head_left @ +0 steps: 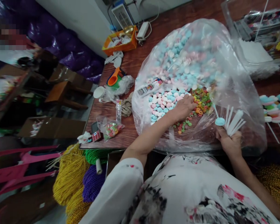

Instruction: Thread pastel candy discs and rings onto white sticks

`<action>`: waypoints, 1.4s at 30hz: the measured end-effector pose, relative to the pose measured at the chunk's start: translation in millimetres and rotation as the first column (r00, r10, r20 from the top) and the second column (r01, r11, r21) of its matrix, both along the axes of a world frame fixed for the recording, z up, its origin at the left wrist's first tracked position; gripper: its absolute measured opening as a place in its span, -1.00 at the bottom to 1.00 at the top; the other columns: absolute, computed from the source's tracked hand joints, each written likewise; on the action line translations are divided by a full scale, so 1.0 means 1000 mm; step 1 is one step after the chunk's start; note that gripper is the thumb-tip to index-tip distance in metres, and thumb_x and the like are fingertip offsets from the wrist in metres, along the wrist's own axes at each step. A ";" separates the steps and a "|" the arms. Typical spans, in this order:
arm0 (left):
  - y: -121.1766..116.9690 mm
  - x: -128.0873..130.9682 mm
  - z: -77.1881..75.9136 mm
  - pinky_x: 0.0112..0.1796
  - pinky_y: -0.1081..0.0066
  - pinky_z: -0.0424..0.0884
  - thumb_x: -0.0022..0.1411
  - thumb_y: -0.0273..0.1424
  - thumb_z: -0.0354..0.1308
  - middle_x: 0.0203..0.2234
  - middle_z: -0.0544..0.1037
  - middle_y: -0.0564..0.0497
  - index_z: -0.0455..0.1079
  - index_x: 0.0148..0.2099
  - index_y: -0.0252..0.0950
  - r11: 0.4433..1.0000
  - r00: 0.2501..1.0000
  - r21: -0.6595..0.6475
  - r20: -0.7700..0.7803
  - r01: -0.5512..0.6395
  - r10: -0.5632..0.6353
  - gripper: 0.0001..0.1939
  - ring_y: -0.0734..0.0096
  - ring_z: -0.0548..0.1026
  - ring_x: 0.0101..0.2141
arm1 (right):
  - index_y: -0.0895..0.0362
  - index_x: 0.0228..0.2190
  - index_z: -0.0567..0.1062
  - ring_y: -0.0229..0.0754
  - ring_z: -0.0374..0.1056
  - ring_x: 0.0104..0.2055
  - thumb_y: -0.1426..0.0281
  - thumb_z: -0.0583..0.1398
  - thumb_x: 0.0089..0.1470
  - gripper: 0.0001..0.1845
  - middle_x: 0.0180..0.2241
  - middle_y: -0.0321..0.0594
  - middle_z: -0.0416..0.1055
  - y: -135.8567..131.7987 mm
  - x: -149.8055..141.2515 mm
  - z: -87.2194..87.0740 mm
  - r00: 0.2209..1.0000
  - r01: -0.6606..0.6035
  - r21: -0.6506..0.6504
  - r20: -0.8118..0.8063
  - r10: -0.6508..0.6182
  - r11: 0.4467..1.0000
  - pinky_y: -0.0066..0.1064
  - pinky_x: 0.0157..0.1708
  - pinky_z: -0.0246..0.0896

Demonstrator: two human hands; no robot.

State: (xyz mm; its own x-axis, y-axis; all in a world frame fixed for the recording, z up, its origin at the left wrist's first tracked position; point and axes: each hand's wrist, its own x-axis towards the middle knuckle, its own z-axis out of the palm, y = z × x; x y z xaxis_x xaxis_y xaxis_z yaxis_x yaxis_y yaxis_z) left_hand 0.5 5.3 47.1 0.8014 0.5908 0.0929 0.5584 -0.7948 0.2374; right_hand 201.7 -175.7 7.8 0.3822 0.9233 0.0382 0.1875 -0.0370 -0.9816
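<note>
Plastic bag [235,62] sags open; left hand [185,105] pinches among candies [162,102]; right hand [227,140] clutches white sticks [234,123]; tugging might spill sweets off the tabletop [112,102].

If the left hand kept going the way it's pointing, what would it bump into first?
The left hand reaches into the clear plastic bag, fingers toward the small colourful ring candies. It would likely meet those first, if it is not already touching them; depth is hard to judge.
</note>
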 end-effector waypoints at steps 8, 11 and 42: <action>-0.007 0.001 -0.009 -0.21 0.23 0.33 0.28 -0.50 0.11 -0.24 0.48 -0.21 0.47 -0.31 -0.33 0.992 0.994 0.065 -0.006 0.106 -0.106 -0.87 0.11 0.35 -0.12 | 0.11 -0.71 0.31 -0.34 0.13 -0.62 0.03 0.29 0.15 -0.41 -0.69 -0.35 0.23 -0.003 -0.007 -0.001 0.999 0.038 0.013 -0.002 -0.038 0.999 -0.45 -0.58 0.07; -0.017 0.002 -0.015 -0.14 0.20 0.37 0.25 -0.49 0.11 -0.29 0.50 -0.19 0.44 -0.36 -0.32 0.993 0.992 0.060 0.067 0.102 -0.106 -0.87 0.14 0.39 -0.15 | 0.11 -0.67 0.34 -0.33 0.15 -0.60 0.08 0.29 0.18 -0.46 -0.68 -0.35 0.25 -0.007 -0.003 -0.014 0.998 -0.006 0.027 0.068 0.004 1.000 -0.44 -0.55 0.07; -0.114 -0.043 0.003 -0.28 0.42 0.53 0.01 -0.28 0.53 -0.36 0.65 0.02 0.58 -0.30 -0.26 0.788 0.210 -0.610 0.784 0.086 0.584 -0.74 0.45 0.59 -0.32 | 0.08 -0.43 0.56 -0.27 0.28 -0.59 0.51 0.11 0.03 -0.78 -0.57 -0.34 0.45 -0.024 -0.029 0.023 0.803 -0.435 -0.023 0.444 0.399 0.900 -0.45 -0.52 0.14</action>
State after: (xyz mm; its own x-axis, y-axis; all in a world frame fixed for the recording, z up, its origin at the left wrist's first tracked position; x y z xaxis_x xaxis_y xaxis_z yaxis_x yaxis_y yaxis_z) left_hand -42.7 -108.4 49.9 0.1290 0.9517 0.2787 -0.1822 -0.2535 0.9500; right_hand 173.0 -199.7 30.7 -0.1106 0.9769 0.1829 0.5673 0.2131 -0.7954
